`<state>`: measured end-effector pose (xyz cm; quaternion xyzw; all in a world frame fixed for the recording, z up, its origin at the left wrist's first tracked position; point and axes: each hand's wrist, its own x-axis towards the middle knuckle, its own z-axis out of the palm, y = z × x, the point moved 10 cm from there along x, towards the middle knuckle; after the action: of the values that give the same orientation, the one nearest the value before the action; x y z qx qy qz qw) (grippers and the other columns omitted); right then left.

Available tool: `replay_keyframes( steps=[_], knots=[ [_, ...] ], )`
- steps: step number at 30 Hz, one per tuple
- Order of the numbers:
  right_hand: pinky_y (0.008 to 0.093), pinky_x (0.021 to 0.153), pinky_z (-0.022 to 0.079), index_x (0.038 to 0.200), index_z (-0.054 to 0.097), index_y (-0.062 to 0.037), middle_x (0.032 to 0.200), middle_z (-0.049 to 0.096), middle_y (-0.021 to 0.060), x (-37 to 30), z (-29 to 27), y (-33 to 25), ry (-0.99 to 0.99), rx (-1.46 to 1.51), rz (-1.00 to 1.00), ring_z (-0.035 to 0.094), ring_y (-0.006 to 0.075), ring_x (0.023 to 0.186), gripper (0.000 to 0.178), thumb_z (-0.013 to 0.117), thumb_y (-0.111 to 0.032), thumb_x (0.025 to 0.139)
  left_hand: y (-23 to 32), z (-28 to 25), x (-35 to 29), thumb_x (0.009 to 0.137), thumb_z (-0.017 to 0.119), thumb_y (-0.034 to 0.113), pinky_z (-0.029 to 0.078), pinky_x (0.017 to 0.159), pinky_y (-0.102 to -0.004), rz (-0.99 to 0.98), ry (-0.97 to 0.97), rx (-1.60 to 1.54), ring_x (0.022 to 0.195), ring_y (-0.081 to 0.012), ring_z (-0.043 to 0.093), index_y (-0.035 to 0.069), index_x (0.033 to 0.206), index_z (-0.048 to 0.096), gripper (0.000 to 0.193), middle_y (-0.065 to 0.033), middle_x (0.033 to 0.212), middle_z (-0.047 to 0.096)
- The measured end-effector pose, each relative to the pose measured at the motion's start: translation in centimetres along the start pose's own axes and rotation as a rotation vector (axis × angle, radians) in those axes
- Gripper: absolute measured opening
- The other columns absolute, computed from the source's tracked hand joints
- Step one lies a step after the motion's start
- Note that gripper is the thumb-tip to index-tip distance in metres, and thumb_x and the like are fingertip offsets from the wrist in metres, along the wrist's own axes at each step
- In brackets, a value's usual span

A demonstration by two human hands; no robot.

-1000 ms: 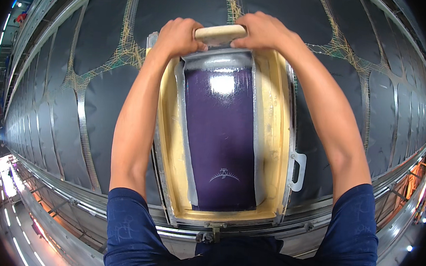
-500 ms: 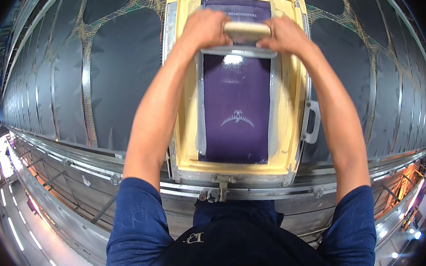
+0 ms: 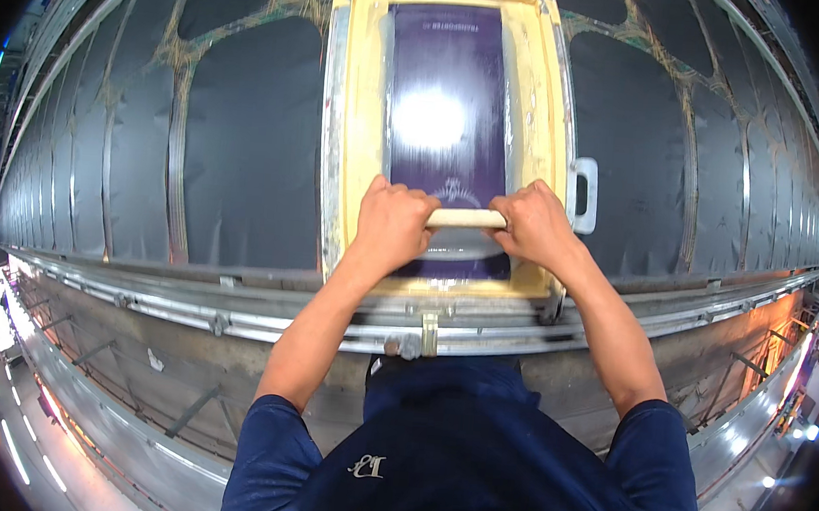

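Both my hands grip a squeegee by its pale handle, one at each end. My left hand is wrapped round the left end, and my right hand round the right end. Under the squeegee lies a screen printing frame with a metal rim and yellow borders. Its middle is a glossy purple mesh area with a pale crest design, partly behind the handle. The squeegee sits across the near part of this area. Its blade edge is mostly hidden by the handle and my hands.
Dark grey fabric panels lie flat on the long table on both sides of the frame. A grey loop handle sticks out from the frame's right side. Along the table's near edge runs a metal rail with a clamp.
My hands have drawn the squeegee toward me, from the frame's far end to its near end. The purple area beyond it is now uncovered.
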<state>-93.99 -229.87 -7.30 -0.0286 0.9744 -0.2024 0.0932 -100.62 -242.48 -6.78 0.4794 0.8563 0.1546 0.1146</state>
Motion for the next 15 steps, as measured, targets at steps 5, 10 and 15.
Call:
replay_keyframes(
  steps=[5,10,15],
  knots=[
    [0.0463,0.074,0.055,0.092,0.074,-0.0070,0.075,0.070,0.0180,14.1,-6.9,8.1,0.054,-0.019,-0.009,0.070,0.0389,0.077,0.030,0.085,-0.027,0.072,-7.7,-4.7,15.1,0.071,0.086,0.029,0.048,0.081,-0.0428,-0.026,-0.004,0.097,0.079,-0.0309,0.070,0.016,0.093,0.078,0.026,-0.0091,0.080,0.074],
    [0.0467,0.081,0.055,0.102,0.076,-0.0061,0.089,0.074,0.0201,26.9,-12.6,15.8,0.029,-0.008,0.022,0.072,0.0378,0.088,0.040,0.087,-0.032,0.073,-14.6,-8.9,29.4,0.066,0.089,0.035,0.055,0.081,-0.0477,-0.026,0.011,0.160,0.089,-0.0358,0.072,0.015,0.103,0.079,0.043,-0.0158,0.086,0.075],
    [0.0433,0.077,0.057,0.101,0.076,-0.0025,0.087,0.075,0.0203,32.6,-14.5,20.8,-0.003,0.019,0.074,0.074,0.0358,0.084,0.043,0.089,-0.030,0.072,-17.1,-9.4,36.4,0.066,0.090,0.037,0.056,0.085,-0.0447,-0.028,-0.022,0.112,0.091,-0.0358,0.073,0.012,0.107,0.079,0.049,-0.0168,0.091,0.076]
  ],
)
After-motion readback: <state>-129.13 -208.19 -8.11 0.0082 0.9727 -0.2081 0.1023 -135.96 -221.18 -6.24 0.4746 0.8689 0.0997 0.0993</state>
